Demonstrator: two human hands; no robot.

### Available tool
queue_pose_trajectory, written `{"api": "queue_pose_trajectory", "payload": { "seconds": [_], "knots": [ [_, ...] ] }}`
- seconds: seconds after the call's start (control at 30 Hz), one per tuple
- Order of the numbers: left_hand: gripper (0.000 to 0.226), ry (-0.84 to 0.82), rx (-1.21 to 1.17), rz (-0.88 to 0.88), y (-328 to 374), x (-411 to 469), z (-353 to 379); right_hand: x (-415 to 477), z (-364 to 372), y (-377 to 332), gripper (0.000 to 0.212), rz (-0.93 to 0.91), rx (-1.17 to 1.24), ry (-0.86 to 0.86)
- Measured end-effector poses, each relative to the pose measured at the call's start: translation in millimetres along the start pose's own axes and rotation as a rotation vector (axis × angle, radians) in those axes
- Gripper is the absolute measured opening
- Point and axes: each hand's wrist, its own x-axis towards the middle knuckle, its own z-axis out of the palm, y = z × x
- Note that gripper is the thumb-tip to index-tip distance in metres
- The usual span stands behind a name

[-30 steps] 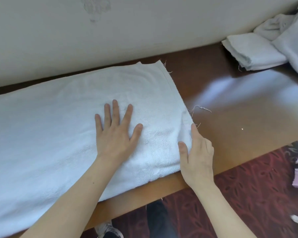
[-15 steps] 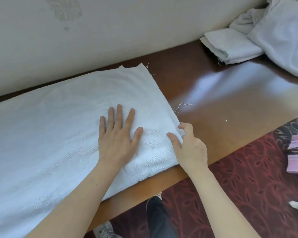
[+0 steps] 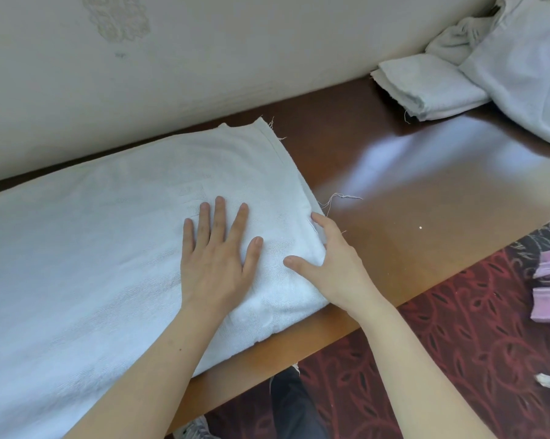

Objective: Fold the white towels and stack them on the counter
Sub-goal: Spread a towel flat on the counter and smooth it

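Head view: a brown counter is running across the frame, with a white towel lying doubled over its left and centre and a folded towel sitting at upper right. The left hand is pressing flat on the white towel, fingers spread, while the right hand is gripping its right edge. Frayed threads there could be catching a finger and dragging the layers askew.
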Motion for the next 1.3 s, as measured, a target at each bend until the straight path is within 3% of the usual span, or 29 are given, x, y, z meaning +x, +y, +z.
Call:
{"api": "queue_pose_trajectory", "payload": {
  "seconds": [0.23,0.57,0.7,0.9,1.03,1.2,1.3],
  "knots": [
    [0.067,0.016,-0.015,-0.011,0,-2,0,-8,8,6,0.085,0.003,-0.099,0.142],
    [0.068,0.001,-0.024,-0.030,2,-3,-1,-13,7,6,0.073,-0.074,0.070,0.122],
    [0.069,-0.011,-0.031,-0.038,2,-3,-1,-11,5,7,0.064,-0.028,0.117,0.020],
    [0.071,-0.017,-0.037,-0.035,2,-4,-3,-6,5,7,0.071,-0.031,0.109,-0.004],
    [0.074,-0.032,-0.041,-0.042,4,-5,-5,-7,14,7,0.080,-0.039,0.071,0.092],
    [0.074,-0.069,-0.032,-0.061,-9,8,-8,-16,20,16,0.054,-0.052,0.075,0.332],
    [0.072,-0.082,-0.020,-0.036,-17,10,-8,-17,24,21,0.052,-0.045,-0.053,0.362]
  ]
}}
